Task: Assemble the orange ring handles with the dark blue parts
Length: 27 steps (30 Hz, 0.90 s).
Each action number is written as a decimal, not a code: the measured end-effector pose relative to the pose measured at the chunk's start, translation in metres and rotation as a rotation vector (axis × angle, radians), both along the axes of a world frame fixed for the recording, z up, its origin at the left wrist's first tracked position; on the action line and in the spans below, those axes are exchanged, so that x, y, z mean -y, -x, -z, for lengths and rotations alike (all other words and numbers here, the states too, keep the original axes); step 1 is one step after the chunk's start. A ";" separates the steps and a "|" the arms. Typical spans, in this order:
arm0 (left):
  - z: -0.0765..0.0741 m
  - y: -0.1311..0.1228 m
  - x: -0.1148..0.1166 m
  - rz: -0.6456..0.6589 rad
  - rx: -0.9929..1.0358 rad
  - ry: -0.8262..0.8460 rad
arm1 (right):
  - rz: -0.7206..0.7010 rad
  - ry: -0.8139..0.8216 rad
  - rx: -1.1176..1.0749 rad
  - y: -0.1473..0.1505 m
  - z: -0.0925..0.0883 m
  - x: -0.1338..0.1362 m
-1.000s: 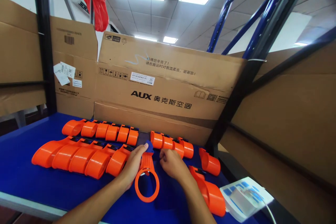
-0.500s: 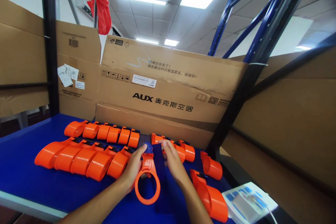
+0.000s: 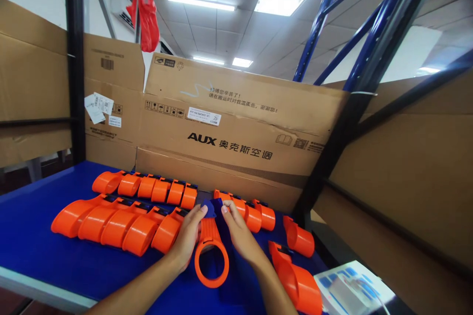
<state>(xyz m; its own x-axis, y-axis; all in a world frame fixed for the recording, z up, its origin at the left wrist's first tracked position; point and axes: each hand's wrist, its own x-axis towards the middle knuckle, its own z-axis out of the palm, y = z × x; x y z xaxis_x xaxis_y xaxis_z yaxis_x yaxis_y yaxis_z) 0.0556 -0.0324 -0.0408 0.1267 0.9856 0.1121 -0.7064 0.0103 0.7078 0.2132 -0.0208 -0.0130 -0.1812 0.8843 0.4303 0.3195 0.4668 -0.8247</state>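
My left hand (image 3: 190, 231) is closed round the neck of an orange plastic piece with a ring end (image 3: 210, 229); the ring hangs downward. Under my left thumb, a rounded blue part (image 3: 208, 208) covers the top of that piece. My right hand (image 3: 235, 226) pinches a dark blue strip (image 3: 217, 205) between thumb and fingers, close beside the blue part. The strip hangs down and blends with the blue tabletop, so its lower end is hard to make out. Whether strip and blue part touch, I cannot tell.
Rows of orange cup-like pieces (image 3: 113, 226) with dark clips lie left on the blue table (image 3: 33, 211); several more (image 3: 301, 283) lie right. A white and blue box (image 3: 351, 288) with a cable sits front right. Cardboard (image 3: 229, 133) and dark posts (image 3: 76, 69) enclose the back.
My right hand has moved left, bringing the dark blue strip closer to the blue part. The ring end has swung slightly right in my left hand.
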 end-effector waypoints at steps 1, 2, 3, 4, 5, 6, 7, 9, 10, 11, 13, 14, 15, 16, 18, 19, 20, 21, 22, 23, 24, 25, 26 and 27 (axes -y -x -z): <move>-0.001 0.001 0.000 0.007 -0.018 0.002 | -0.009 -0.022 -0.005 0.000 -0.004 0.002; -0.002 0.002 0.000 0.006 -0.034 0.003 | -0.011 -0.043 -0.015 0.000 -0.007 0.004; -0.002 0.002 0.000 -0.007 -0.041 0.003 | -0.006 -0.063 -0.023 -0.001 -0.010 0.005; -0.003 0.003 0.000 -0.024 -0.036 0.000 | 0.006 -0.081 -0.025 -0.002 -0.012 0.006; -0.003 0.003 0.000 -0.040 -0.023 -0.008 | 0.026 -0.101 -0.019 -0.003 -0.014 0.007; -0.004 0.003 0.000 -0.050 -0.007 -0.018 | 0.047 -0.118 -0.005 -0.004 -0.016 0.008; -0.004 0.002 0.000 -0.053 0.010 -0.028 | 0.064 -0.131 0.014 -0.005 -0.017 0.009; -0.004 0.001 0.001 -0.044 0.033 -0.046 | 0.082 -0.145 0.047 -0.006 -0.018 0.010; -0.004 0.000 0.002 -0.037 0.036 -0.053 | 0.088 -0.149 0.055 -0.006 -0.019 0.010; -0.004 0.000 0.002 -0.033 0.035 -0.058 | 0.093 -0.152 0.060 -0.006 -0.019 0.010; -0.004 0.000 0.002 -0.032 0.026 -0.059 | 0.102 -0.153 0.064 -0.006 -0.018 0.010; -0.004 0.000 0.002 -0.034 0.025 -0.057 | 0.105 -0.151 0.065 -0.005 -0.018 0.010; -0.004 0.000 0.002 -0.038 0.027 -0.054 | 0.106 -0.147 0.067 -0.005 -0.018 0.010; -0.005 0.000 0.002 -0.042 0.030 -0.053 | 0.105 -0.140 0.069 -0.005 -0.019 0.010; -0.005 0.001 0.002 -0.043 0.036 -0.059 | 0.097 -0.128 0.067 -0.005 -0.019 0.010; -0.005 0.001 0.002 -0.043 0.038 -0.065 | 0.088 -0.120 0.067 -0.005 -0.020 0.010; -0.006 0.001 0.002 -0.043 0.040 -0.071 | 0.075 -0.108 0.067 -0.005 -0.020 0.011; -0.006 0.001 0.002 -0.042 0.042 -0.077 | 0.060 -0.095 0.063 -0.004 -0.021 0.011; -0.006 0.001 0.002 -0.043 0.045 -0.083 | 0.040 -0.078 0.056 -0.004 -0.021 0.012; -0.006 0.001 0.003 -0.045 0.047 -0.091 | 0.019 -0.060 0.049 -0.004 -0.021 0.012; -0.006 0.001 0.003 -0.048 0.048 -0.100 | 0.000 -0.045 0.045 -0.004 -0.021 0.012; -0.006 0.001 0.003 -0.052 0.050 -0.109 | -0.017 -0.034 0.045 -0.003 -0.021 0.012; -0.006 0.001 0.003 -0.055 0.054 -0.117 | -0.031 -0.029 0.050 -0.003 -0.021 0.012; -0.005 0.001 0.003 -0.058 0.059 -0.122 | -0.042 -0.030 0.060 -0.003 -0.020 0.013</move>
